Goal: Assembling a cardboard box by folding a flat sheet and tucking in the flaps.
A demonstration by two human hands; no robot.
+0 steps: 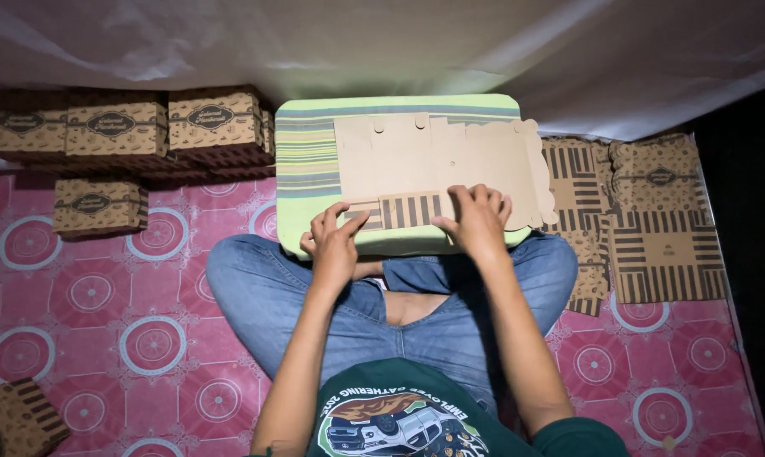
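Observation:
A flat, unfolded brown cardboard box blank [450,165] lies on a green striped cushion [306,152] resting on my crossed legs. Its near flap, printed with dark stripes [403,210], is folded up toward me. My left hand [336,245] pinches the left end of that striped flap. At the flap's right end, my right hand [477,220] presses down on the crease with fingers curled over the cardboard.
Several assembled brown boxes [115,127] are stacked at the back left, one more [94,206] on the pink patterned mat [145,338]. A pile of flat striped blanks [653,228] lies to the right. Another box [14,419] sits at bottom left. White cloth [399,42] hangs behind.

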